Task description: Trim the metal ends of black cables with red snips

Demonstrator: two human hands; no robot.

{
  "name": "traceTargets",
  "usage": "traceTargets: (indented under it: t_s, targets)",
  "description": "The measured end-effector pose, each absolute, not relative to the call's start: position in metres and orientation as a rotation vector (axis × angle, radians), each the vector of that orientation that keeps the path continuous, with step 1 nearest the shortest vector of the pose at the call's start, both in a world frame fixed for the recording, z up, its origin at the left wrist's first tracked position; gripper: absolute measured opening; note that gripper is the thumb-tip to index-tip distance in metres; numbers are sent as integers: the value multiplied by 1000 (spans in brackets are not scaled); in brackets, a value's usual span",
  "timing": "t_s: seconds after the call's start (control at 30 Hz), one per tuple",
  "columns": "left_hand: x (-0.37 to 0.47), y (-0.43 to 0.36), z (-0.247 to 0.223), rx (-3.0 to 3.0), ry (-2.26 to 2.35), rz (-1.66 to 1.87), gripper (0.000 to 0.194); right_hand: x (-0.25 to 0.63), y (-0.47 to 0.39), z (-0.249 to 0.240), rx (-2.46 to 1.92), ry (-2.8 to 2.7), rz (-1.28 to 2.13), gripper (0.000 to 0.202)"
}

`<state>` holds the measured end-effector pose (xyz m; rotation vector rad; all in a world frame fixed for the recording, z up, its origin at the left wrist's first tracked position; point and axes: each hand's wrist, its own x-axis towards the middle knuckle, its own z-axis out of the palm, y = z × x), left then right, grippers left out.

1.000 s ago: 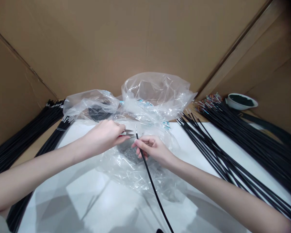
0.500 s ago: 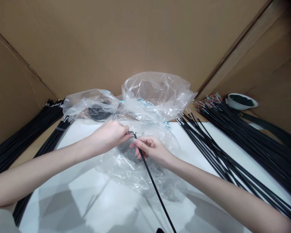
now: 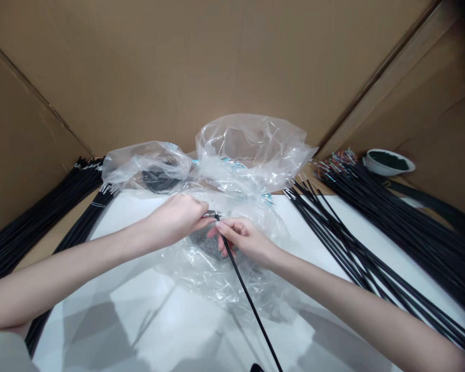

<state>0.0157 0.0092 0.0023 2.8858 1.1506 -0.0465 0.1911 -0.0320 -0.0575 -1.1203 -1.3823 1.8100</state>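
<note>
My right hand (image 3: 242, 237) pinches a black cable (image 3: 246, 294) between thumb and fingers, close to its far end. A thin pale core (image 3: 214, 207) sticks out of that end, and the cable runs down to the bottom edge of the view. My left hand (image 3: 182, 217) is closed round a small metal tool (image 3: 211, 213), whose narrow tip lies against the cable end. The fist hides most of the tool, so its exact kind does not show. Under both hands lies a crumpled clear plastic bag (image 3: 217, 284) with small greyish contents.
Bundles of black cables lie at left (image 3: 46, 201) and right (image 3: 395, 232), with looser cables (image 3: 344, 248) nearer the middle. More clear bags (image 3: 251, 150) rest against the cardboard wall (image 3: 178, 67). A white bowl (image 3: 387, 165) of dark material sits back right on the cable pile.
The view has shifted very slightly. The tool's tip now reaches a little further across the cable end; both hands keep their holds.
</note>
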Motion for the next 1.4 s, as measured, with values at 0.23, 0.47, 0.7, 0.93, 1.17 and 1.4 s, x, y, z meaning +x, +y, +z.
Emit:
traceTargets:
  t_s: [0.23, 0.47, 0.7, 0.93, 1.17, 1.4]
  targets:
    - [10, 10, 0, 2859, 1183, -46, 35, 193, -34, -57, -1135, -1283, 1820, 35]
    - [2, 5, 0, 2828, 1226, -16, 35, 195, -31, -61, -1135, -1132, 1796, 32]
    - [9, 1, -4, 2889, 1248, 11, 35, 192, -32, -57, -1105, -1140, 1784, 31]
    - [18, -3, 0, 2950, 1246, -94, 32, 191, -31, -53, -1208, -1199, 1737, 32]
    - [18, 0, 1, 2943, 1257, -130, 31, 189, -31, -54, -1208, -1223, 1711, 29]
    - [15, -2, 7, 2923, 1248, -176, 33, 193, -29, -55, -1238, -1329, 1609, 25]
